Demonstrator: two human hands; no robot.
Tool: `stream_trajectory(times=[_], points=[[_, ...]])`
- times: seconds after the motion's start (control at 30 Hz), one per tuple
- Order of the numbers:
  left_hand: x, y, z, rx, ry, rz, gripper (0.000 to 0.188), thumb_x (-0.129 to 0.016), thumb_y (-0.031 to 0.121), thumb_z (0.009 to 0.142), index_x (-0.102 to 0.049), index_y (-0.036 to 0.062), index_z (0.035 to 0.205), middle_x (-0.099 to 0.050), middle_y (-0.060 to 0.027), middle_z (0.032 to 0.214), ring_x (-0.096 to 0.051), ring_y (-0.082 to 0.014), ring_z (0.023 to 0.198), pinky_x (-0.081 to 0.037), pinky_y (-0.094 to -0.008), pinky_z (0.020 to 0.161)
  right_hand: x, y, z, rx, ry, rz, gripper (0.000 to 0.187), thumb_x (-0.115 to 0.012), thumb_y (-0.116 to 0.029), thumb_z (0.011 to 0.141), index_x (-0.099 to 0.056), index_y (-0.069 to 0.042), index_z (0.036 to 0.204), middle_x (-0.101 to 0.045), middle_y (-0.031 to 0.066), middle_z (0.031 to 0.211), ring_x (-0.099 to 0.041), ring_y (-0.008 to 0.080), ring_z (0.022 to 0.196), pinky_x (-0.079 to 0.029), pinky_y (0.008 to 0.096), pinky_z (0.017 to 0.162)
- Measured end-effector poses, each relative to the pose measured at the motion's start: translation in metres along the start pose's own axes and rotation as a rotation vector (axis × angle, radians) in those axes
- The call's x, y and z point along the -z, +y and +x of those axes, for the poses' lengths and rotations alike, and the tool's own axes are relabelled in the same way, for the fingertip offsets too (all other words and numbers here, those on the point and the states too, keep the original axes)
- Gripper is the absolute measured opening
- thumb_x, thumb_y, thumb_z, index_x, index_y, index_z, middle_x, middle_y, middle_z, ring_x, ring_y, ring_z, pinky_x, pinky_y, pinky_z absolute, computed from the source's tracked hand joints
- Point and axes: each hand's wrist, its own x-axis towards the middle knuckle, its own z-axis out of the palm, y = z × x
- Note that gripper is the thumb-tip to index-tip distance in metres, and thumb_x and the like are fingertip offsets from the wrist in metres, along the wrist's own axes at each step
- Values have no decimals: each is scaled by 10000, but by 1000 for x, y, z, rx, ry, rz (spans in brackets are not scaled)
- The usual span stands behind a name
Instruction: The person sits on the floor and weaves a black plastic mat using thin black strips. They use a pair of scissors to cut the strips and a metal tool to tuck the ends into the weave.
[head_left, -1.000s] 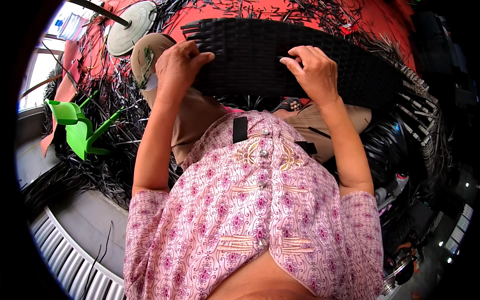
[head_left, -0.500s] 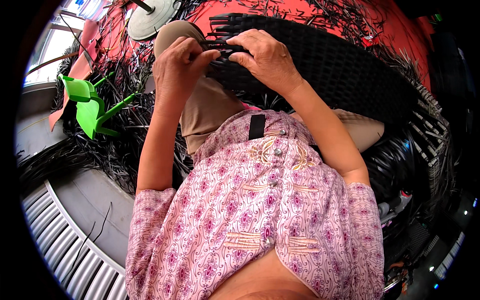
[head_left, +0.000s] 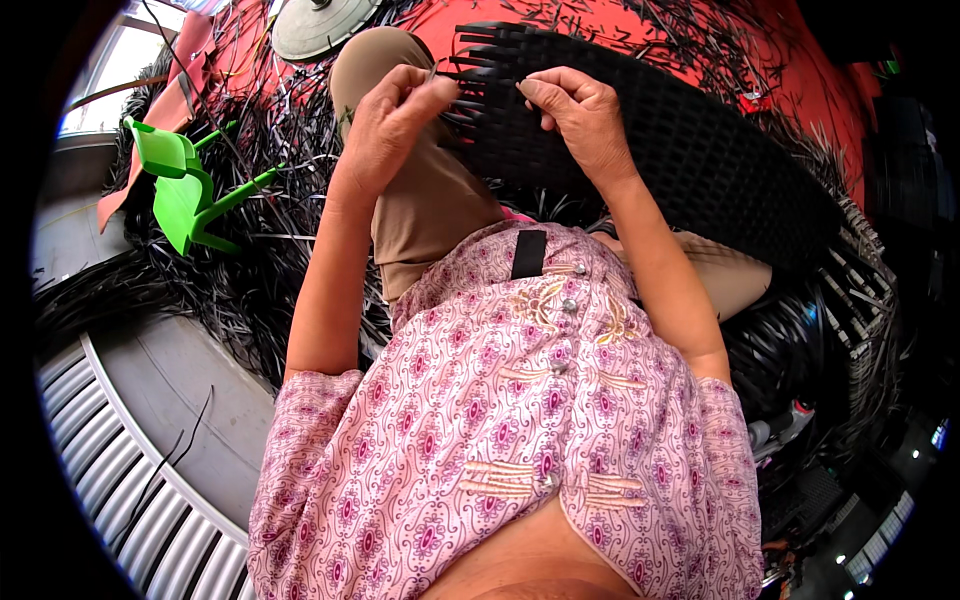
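Observation:
A black woven panel lies slantwise across my lap, with loose flat strip ends sticking out at its left side. At these ends my left hand is closed in a pinch, and a thin dark strip shows at its fingertips. My right hand is over the weave, its thumb and forefinger pressed together. What it pinches, if anything, is too small to make out. The two hands are apart, one on each side of the strip ends.
Piles of loose black strips cover the floor at the left and reach over the red ground. A green plastic chair lies at the left. A round grey base stands at the far left. Nearer is a slatted metallic rack.
My hands have drawn apart; the right has closed into a pinch and moved right. The left has also shifted right a little. The panel sits slightly farther right in view.

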Motion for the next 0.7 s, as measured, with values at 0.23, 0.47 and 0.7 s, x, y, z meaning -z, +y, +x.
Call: stream_trajectory(times=[0.23,0.47,0.7], points=[[-21,-7,7,59,-17,148,331,-678,93,975,-629,16,1294,-615,28,997,-529,-50,750,-483,-228,692,-5,-3,-4,249,88,-716,161,-673,-175,811,-693,-31,742,-697,160,731,-696,344,693,-565,427,681],[-24,-9,13,89,-84,251,313,-634,97,987,-633,53,1297,-608,33,949,-518,-47,724,-476,-223,666,-12,-14,-2,199,55,-906,219,-625,-222,806,-679,-23,732,-695,194,752,-696,402,739,-568,481,716],[-26,-9,14,99,-102,243,278,-629,91,985,-643,42,1258,-621,26,966,-527,-47,754,-482,-227,669,-15,-19,2,160,-3,-964,234,-614,-227,827,-681,-16,751,-697,211,771,-700,421,773,-569,501,745]])
